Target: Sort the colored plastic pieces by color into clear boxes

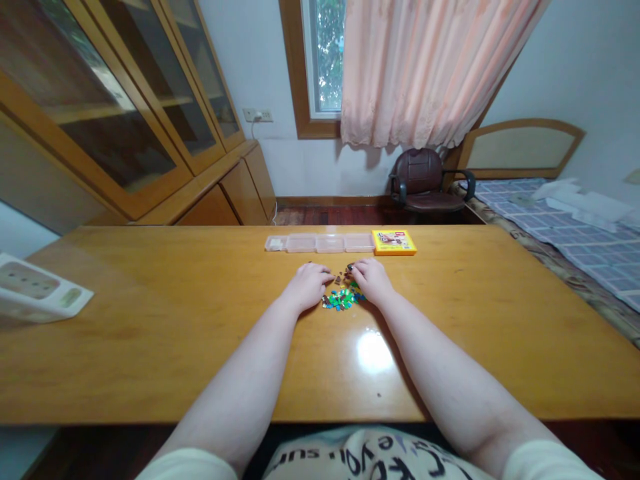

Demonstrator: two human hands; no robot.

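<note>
A small heap of loose toy bricks (343, 299), mostly green with some blue and white, lies on the wooden table between my hands. Several brown bricks (339, 279) are scattered just beyond it. My left hand (309, 285) rests at the heap's left side, fingers stretched toward the brown bricks and nothing visible in them. On the right side, my right hand (371, 280) is curled with its fingertips together at a small dark piece (351, 267). Its palm side and part of the heap are hidden from view.
Past the hands lies a row of clear plastic compartments (330, 243), joined by a yellow box (395, 243). A white power strip (43, 290) stands at the table's left. Beyond the table are a brown office chair (423, 180), a bed (540, 220) and a glass-door cabinet (200, 177).
</note>
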